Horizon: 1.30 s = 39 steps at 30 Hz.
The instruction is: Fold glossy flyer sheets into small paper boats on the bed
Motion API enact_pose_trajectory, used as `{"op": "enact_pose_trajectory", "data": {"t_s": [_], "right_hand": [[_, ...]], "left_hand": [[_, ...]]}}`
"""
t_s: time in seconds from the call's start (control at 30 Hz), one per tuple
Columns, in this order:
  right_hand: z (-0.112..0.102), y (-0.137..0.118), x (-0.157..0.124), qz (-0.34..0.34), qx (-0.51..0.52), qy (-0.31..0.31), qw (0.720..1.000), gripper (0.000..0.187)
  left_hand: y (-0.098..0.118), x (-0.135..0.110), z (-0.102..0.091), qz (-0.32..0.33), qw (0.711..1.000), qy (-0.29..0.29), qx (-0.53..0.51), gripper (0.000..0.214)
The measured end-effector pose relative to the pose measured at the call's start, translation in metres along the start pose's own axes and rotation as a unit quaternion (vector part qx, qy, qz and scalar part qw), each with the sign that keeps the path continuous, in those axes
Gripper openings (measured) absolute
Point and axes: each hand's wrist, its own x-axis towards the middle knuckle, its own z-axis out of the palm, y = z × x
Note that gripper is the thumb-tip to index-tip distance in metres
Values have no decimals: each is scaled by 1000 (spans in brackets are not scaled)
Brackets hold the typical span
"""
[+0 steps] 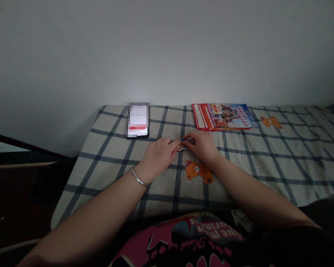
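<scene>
Nearest, a pink-printed shirt (183, 237) is cut off by the bottom edge. Both forearms reach forward over a checked sheet (105, 163); a bracelet (138, 178) circles the left wrist; an orange bear print (199, 171) lies just under the right wrist. The left hand (158, 152) has its fingers together, tips laid on a small paper scrap (181, 148), though whether it grips I cannot tell; the right hand (202, 146) pinches the scrap's other end. The scrap's visible part runs left to right; most of it is hidden. Bare sheet lies open on both sides; its left edge drops into darkness. Farther back are a lit phone (137, 120), its screen blurred, and a flyer (224, 116) by the wall (167, 52).
</scene>
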Motion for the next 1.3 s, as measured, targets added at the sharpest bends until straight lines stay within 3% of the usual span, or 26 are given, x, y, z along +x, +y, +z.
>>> {"op": "enact_pose_trajectory", "data": {"t_s": [0.23,0.4,0.63,0.87,1.0,1.3], "right_hand": [[-5,11,0,-19,56,-7,998,15],[-16,28,-3,-14,152,-87,985,16],[-19,30,-6,53,120,-109,985,21],[-21,22,-3,19,57,-114,992,14],[-22,26,-4,31,88,-120,988,14],[-23,48,3,74,139,-207,965,12]], "left_hand": [[1,1,2,0,1000,8,2,34],[5,3,-1,-8,1000,3,-3,33],[10,7,-2,-5,1000,19,2,29],[5,10,2,1,1000,24,-13,27],[4,10,2,4,1000,26,-13,24],[5,10,0,1,1000,23,-20,25]]}}
